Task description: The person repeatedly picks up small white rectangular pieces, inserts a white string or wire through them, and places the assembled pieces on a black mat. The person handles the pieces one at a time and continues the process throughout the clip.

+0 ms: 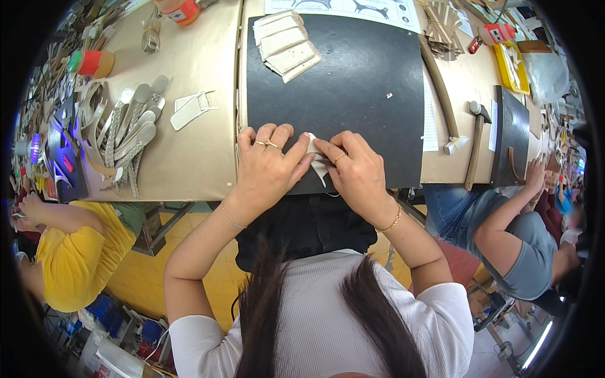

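Observation:
My left hand and my right hand meet near the front edge of a black mat. Between their fingertips is a small cream-white piece, thin and bent, perhaps leather or lining. The thumb and forefinger of each hand press on it, and part of it is hidden behind the fingers. A pointed end of the piece hangs toward me. Farther back on the mat lies a fanned stack of similar cream pieces.
At left are grey and braided straps, thin white cut pieces and a green-capped orange jar. To the right lie a hammer, a long wooden handle and a yellow tray. Co-workers sit on both sides.

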`<state>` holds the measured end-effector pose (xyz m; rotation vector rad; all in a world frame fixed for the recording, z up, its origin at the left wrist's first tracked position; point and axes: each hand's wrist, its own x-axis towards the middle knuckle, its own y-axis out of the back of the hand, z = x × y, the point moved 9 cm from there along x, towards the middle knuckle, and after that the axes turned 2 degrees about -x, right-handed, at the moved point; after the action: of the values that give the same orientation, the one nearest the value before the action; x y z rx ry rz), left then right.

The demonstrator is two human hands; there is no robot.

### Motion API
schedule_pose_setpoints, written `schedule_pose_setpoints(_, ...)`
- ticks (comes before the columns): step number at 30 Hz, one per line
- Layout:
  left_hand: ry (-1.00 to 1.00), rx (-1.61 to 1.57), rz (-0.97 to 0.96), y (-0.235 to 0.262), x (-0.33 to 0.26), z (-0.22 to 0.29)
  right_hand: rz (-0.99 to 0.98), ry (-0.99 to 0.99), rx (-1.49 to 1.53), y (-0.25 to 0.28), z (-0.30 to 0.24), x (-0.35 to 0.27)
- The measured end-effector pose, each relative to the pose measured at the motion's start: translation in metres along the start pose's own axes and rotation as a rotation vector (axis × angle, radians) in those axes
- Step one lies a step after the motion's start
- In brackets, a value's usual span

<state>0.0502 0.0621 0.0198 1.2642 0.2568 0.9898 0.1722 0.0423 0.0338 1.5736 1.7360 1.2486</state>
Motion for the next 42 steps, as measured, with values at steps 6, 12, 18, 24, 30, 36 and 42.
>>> schedule_pose_setpoints(6,-0.012,-0.002,0.000,-0.001,-0.002,-0.006,-0.014,0.003,-0.013,-0.006,-0.003,0.001)
schedule_pose_setpoints(12,0.036,0.084,-0.008,0.007,-0.006,-0.019,-0.009,0.085,-0.013,-0.011,-0.007,0.009)
schedule_pose_setpoints(18,0.039,0.111,-0.010,0.006,-0.007,-0.018,-0.065,0.082,-0.016,0.006,-0.005,-0.010)
schedule_pose_setpoints(24,0.032,0.121,-0.012,0.006,-0.007,-0.018,-0.079,0.070,-0.032,0.005,-0.005,-0.017)
schedule_pose_setpoints(30,0.040,0.114,-0.018,0.006,-0.007,-0.018,-0.095,0.080,-0.048,0.004,-0.006,-0.017)
schedule_pose_setpoints(36,0.142,0.020,-0.046,0.004,0.000,-0.016,-0.177,0.116,-0.170,0.000,-0.013,-0.019)
schedule_pose_setpoints(42,0.482,-0.144,-0.124,-0.009,0.013,-0.033,-0.230,0.103,-0.211,0.001,-0.017,-0.026)
